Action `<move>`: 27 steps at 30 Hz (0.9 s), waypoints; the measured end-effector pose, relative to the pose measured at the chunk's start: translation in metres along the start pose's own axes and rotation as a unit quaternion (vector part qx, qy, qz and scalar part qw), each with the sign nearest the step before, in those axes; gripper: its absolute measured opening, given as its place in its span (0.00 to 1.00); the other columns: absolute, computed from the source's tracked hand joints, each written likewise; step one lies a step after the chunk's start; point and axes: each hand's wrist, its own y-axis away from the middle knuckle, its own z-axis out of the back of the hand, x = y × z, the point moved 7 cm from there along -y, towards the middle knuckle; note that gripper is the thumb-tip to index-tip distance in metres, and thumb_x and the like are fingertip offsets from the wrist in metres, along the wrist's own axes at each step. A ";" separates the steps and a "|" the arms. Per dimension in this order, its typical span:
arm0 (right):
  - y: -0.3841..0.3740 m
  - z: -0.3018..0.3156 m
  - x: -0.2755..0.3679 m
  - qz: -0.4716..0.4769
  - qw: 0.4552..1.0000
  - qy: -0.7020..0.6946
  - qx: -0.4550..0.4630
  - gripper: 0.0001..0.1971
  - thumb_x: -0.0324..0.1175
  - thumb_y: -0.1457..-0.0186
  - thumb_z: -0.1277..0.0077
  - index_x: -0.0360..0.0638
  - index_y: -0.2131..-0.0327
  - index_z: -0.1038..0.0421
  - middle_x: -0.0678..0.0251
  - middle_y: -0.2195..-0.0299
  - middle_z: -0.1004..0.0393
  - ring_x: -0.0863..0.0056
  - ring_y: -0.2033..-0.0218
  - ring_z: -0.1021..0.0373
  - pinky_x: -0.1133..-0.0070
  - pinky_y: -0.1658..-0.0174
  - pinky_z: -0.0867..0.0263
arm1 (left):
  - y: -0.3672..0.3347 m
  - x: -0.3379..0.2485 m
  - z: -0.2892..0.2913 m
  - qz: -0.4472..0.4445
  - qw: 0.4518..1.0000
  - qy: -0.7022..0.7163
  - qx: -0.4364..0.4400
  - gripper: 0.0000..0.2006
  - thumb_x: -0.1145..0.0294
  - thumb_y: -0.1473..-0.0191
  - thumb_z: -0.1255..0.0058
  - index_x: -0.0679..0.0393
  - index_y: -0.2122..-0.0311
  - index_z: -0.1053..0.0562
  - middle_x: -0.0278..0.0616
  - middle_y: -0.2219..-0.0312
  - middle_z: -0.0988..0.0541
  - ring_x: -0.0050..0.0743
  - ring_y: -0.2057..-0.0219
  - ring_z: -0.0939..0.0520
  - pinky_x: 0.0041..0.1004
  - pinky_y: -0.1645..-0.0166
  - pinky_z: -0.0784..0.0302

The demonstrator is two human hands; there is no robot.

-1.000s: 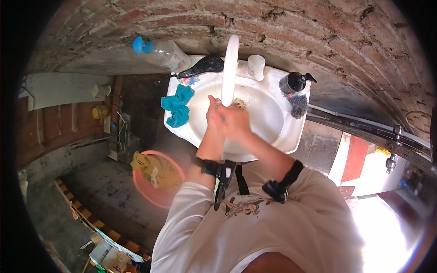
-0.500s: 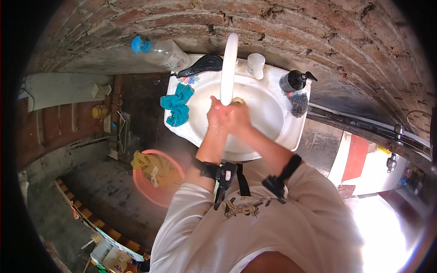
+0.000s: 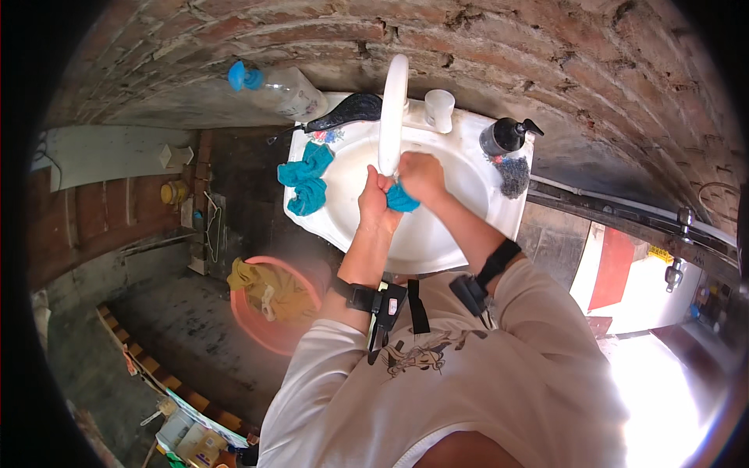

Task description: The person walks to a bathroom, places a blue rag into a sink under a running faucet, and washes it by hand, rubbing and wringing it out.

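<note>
Over the white washbasin [image 3: 460,234], both hands grip a bunched teal cloth [image 3: 401,200] just below the curved white tap [image 3: 394,117]. My left hand [image 3: 375,198] closes round the cloth's left side, its thumb pointing up beside the spout. From the right, my right hand [image 3: 421,176] is closed in a fist over the cloth's upper part. Much of the cloth is hidden by the fingers. Two more crumpled teal cloths [image 3: 307,179] lie on the basin's left rim, apart from my hands.
Along the basin's back stand a clear bottle with a blue top [image 3: 292,93], a black brush-like item [image 3: 351,111] and a white cup [image 3: 439,109]. A dark pump bottle [image 3: 503,137] and a grey scouring pad [image 3: 512,178] sit at right. A pink tub [image 3: 242,312] holds yellowish cloth.
My hands, pressed together under the tap before, have shifted apart slightly. The right fist has moved up and right, and the teal cloth now shows between them.
</note>
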 end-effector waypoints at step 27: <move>0.025 0.009 0.012 0.054 0.981 -0.058 -0.175 0.12 0.41 0.59 0.53 0.42 0.77 0.31 0.57 0.78 0.31 0.57 0.76 0.33 0.70 0.73 0.37 | -0.016 0.015 -0.009 0.015 0.935 -0.091 -0.343 0.20 0.50 0.46 0.70 0.55 0.60 0.35 0.34 0.66 0.28 0.28 0.66 0.28 0.29 0.62 0.32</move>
